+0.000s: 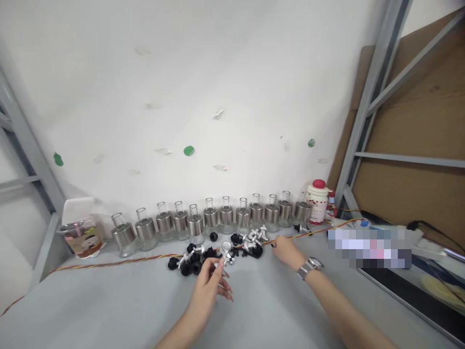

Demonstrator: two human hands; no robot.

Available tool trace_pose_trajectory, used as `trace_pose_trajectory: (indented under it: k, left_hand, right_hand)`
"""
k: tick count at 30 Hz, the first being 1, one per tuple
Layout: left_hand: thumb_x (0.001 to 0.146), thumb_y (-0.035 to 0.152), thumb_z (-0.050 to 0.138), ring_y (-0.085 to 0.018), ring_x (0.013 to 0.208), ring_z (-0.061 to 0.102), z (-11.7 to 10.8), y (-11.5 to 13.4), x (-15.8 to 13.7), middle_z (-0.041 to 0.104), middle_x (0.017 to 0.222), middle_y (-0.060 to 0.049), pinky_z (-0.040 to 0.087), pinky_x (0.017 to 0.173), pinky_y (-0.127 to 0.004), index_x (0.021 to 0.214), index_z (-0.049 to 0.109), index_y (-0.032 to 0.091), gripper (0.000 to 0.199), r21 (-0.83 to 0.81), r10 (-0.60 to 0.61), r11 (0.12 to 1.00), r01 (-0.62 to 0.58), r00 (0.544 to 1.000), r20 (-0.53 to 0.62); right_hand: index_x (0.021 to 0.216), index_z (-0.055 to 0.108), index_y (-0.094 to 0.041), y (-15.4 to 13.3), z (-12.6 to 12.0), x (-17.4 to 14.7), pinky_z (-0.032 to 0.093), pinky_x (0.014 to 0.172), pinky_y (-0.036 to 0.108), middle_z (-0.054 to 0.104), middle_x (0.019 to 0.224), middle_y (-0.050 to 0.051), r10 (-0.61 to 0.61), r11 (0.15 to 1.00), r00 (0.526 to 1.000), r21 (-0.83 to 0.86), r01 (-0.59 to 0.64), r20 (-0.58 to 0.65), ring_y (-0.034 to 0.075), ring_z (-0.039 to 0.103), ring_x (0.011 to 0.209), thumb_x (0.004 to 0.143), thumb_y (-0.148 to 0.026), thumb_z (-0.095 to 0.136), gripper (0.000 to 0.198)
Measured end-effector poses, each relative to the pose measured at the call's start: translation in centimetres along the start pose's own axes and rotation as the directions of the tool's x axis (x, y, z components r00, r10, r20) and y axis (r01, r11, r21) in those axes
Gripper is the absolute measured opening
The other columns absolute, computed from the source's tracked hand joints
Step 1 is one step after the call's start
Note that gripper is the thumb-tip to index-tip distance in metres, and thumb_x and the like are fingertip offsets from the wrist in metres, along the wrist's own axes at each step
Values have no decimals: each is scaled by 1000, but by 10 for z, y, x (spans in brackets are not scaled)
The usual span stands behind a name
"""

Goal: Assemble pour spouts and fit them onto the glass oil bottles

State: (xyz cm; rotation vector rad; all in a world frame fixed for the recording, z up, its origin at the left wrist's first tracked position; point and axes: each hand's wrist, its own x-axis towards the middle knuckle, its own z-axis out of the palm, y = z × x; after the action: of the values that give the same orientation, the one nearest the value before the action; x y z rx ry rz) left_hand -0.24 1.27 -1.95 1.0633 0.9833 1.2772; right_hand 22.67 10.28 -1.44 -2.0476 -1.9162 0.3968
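Note:
My left hand (210,281) is closed in a pinch on a clear-white plastic fitting with a round top (225,248), held just above the table. Its other fingers are loosely curled. My right hand (286,251), with a watch (308,267) on its wrist, reaches low to the right, fingers closed. A small dark bit shows at its fingertips, too small to name. Between and behind both hands lie black round caps (186,269) and several white plastic fittings (254,236) in a loose pile.
Several glass bottles with metal sleeves (164,222) stand in a row along the white wall. A plastic cup (82,240) is at the left, a red-topped white bottle (317,206) at the right. A twisted red-yellow wire (123,261) crosses the table (90,305). Metal posts (363,111) flank both sides.

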Motion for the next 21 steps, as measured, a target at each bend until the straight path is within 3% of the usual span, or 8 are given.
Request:
trace_pose_trajectory:
  k: [3, 7, 11, 13, 16, 18, 21]
  left_hand:
    - [71, 45, 59, -14, 56, 60, -1, -1, 0, 52, 73, 1, 52, 50, -31, 80, 45, 17, 32, -24, 13, 1000, -13, 1000, 0]
    - [69, 46, 60, -16, 62, 61, -5, -5, 4, 52, 79, -1, 51, 49, -30, 75, 45, 17, 33, -10, 20, 1000, -20, 1000, 2]
    - [71, 50, 55, -11, 50, 52, -7, -3, 2, 49, 67, 2, 40, 39, -22, 76, 50, 16, 34, 247, 90, 966, -81, 996, -22]
    - [76, 48, 49, -11, 52, 51, -8, 1, -2, 51, 70, 0, 41, 44, -22, 78, 54, 16, 32, 441, 192, 881, -171, 981, -4]
    - [83, 41, 42, -16, 73, 55, -9, 5, -8, 52, 89, -5, 46, 64, -28, 87, 55, 19, 27, 645, 351, 682, -344, 928, 124]
    - [85, 36, 40, -18, 84, 54, -9, 6, -9, 51, 97, -8, 45, 74, -31, 95, 52, 19, 23, 694, 373, 584, -422, 898, 232]
    - [85, 30, 40, -19, 89, 53, -7, 9, -13, 49, 98, -8, 43, 80, -32, 100, 49, 19, 20, 708, 335, 527, -471, 880, 337]
  right_hand:
    - [84, 53, -12, -15, -2, -6, 47, 58, 26, 63, 72, 5, -91, 946, 991, 321, 56, 95, 13, 61, 60, 86, -22, 42, 15]
    - [83, 51, -17, -36, -8, -25, 45, 56, 24, 63, 71, 2, -266, 748, 957, 650, 132, 112, 11, 60, 59, 83, -36, 42, 21]
    - [71, 58, -14, -52, -8, -42, 37, 51, 23, 56, 63, 0, -387, 418, 921, 899, 134, 43, 10, 49, 54, 68, -48, 60, 34]
    - [73, 60, -14, -58, -9, -49, 32, 49, 23, 53, 60, -1, -421, 267, 906, 961, 77, 45, 8, 44, 51, 65, -46, 65, 34]
    - [87, 54, -18, -64, -10, -59, 25, 44, 20, 49, 55, -6, -485, 147, 869, 989, -33, 101, 6, 39, 45, 68, -42, 65, 33]
    - [85, 47, -20, -67, -9, -65, 19, 42, 19, 44, 50, -9, -543, 82, 830, 992, -97, 126, 4, 34, 41, 68, -41, 66, 33]
    - [77, 38, -21, -70, -3, -70, 14, 40, 19, 42, 47, -11, -625, 46, 767, 988, -149, 145, 3, 30, 38, 67, -40, 68, 36]
